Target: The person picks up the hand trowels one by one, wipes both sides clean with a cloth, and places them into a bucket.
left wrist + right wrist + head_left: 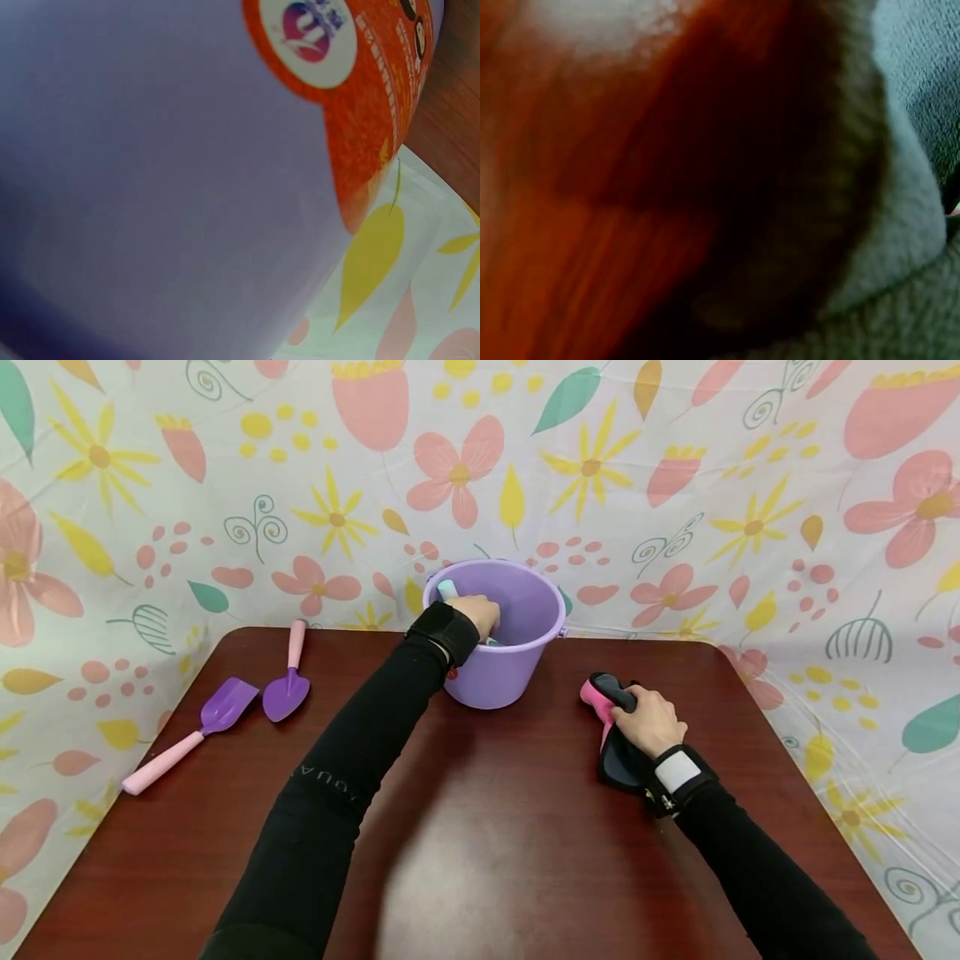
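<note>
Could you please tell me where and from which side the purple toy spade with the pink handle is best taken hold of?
Take the purple toy spade with the pink handle by its straight pink handle, coming from above: it lies flat on the dark wooden table, handle pointing away, with space either side.

The bucket [498, 643] is lilac with an orange label [367, 97]. The desk [465, 827] is dark reddish-brown. The spade [219, 714] and trowel [287, 681] have purple blades and pink handles. The glove [611, 727] is pink, black and grey. The backdrop [675, 485] is white with pink, yellow and teal flowers.
</note>
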A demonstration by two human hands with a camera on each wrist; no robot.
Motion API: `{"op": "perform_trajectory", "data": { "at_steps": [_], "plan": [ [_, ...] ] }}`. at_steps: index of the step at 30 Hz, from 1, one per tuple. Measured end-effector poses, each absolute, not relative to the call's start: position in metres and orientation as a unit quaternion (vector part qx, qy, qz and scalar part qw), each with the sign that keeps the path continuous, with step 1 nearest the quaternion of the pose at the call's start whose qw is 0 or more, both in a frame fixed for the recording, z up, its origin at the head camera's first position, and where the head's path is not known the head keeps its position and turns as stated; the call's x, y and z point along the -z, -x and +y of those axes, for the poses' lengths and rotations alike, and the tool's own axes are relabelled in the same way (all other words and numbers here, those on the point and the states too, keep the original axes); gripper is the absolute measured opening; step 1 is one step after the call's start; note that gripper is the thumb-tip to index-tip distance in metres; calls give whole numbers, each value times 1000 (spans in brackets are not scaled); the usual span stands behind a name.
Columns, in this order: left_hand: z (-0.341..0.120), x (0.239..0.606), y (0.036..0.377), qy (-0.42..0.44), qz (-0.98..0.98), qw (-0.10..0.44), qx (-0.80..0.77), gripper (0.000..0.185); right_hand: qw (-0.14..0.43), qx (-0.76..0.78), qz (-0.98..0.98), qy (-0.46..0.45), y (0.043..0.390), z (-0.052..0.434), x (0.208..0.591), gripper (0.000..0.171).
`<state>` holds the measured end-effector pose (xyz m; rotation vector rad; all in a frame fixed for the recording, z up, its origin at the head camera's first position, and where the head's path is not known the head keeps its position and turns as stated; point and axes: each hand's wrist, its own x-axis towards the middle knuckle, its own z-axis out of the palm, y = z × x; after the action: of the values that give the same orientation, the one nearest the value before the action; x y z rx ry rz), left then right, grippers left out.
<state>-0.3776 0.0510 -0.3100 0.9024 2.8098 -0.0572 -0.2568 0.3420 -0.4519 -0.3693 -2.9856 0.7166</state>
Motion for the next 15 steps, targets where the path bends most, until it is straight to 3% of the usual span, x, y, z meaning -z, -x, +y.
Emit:
{"op": "perform_trajectory", "data": {
  "at_steps": [5,15],
  "plan": [
    [49,308,378,-303,947,106,18,14,17,-234,-965,115,259,341,450,47],
    [37,305,381,-346,932,91,-52,25,29,-252,-963,91,245,340,434,63]
  ]
}}
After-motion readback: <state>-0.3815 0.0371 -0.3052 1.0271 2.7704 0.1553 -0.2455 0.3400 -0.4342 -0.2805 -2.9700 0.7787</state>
